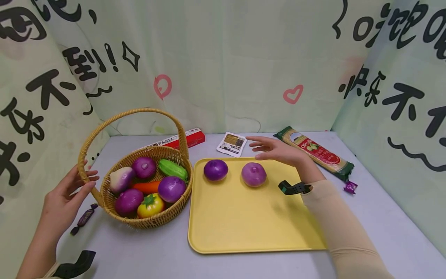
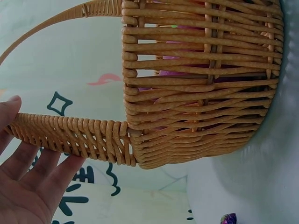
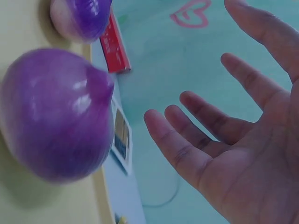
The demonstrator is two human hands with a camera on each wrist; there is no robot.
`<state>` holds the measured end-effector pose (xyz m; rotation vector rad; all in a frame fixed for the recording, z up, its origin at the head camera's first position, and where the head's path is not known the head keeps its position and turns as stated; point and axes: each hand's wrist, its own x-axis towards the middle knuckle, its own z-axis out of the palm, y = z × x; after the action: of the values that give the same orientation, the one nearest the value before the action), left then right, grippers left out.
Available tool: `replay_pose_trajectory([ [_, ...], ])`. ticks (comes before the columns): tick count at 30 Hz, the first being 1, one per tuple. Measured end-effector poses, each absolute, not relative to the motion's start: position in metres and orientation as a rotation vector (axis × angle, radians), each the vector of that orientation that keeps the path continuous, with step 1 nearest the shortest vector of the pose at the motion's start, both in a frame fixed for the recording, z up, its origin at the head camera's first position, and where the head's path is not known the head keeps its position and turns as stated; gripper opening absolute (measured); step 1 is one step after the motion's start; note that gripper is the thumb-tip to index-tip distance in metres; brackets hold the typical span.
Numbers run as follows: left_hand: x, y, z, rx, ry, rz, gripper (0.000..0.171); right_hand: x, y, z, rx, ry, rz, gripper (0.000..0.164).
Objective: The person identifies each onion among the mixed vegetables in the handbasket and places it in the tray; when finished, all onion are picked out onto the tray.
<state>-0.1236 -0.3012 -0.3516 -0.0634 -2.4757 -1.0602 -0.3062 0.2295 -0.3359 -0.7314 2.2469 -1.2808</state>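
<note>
My left hand (image 1: 66, 193) grips the handle (image 2: 70, 133) of a wicker basket (image 1: 153, 223) near its left base, thumb on one side and fingers on the other. Inside lie purple onions (image 1: 144, 167), a purple-and-white turnip (image 1: 122, 179), a carrot (image 1: 147, 187), a green vegetable (image 1: 173, 169) and a yellow fruit with a green top (image 1: 151, 205). On a yellow tray (image 1: 244, 228) sit a dark purple, white-bottomed vegetable (image 1: 215, 169) and a lighter purple onion (image 1: 253, 174). With fingers spread and holding nothing, my right hand (image 3: 243, 135) hovers just beside that onion.
Behind the basket lies a red pasta box (image 1: 195, 138). A white packet (image 1: 232, 144) is at the tray's back edge, and a long green-ended pasta bag (image 1: 317, 153) lies to the right. Wrapped candies rest at the right (image 1: 350, 187) and left (image 1: 84, 219). Curtains enclose the table.
</note>
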Motion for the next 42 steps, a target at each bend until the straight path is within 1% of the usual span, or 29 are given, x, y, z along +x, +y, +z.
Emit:
replay_pose_trajectory([
  [9, -0.124, -0.302, -0.352, -0.035, -2.494, -1.066, 0.058, -0.303, 0.198, -0.321, -0.885, 2.254, -1.212, 0.062],
  [14, -0.124, -0.301, -0.352, -0.035, -2.492, -1.069, 0.058, -0.303, 0.184, -0.315, -0.93, 2.237, -1.179, 0.066],
  [23, -0.123, -0.301, -0.351, -0.032, -2.492, -1.075, 0.058, -0.304, 0.16, -0.311, -0.98, 2.185, -1.172, 0.062],
  [42, -0.124, -0.301, -0.352, -0.052, -2.486, -1.072, 0.058, -0.299, 0.115, -0.299, -1.02, 2.142, -1.135, 0.064],
])
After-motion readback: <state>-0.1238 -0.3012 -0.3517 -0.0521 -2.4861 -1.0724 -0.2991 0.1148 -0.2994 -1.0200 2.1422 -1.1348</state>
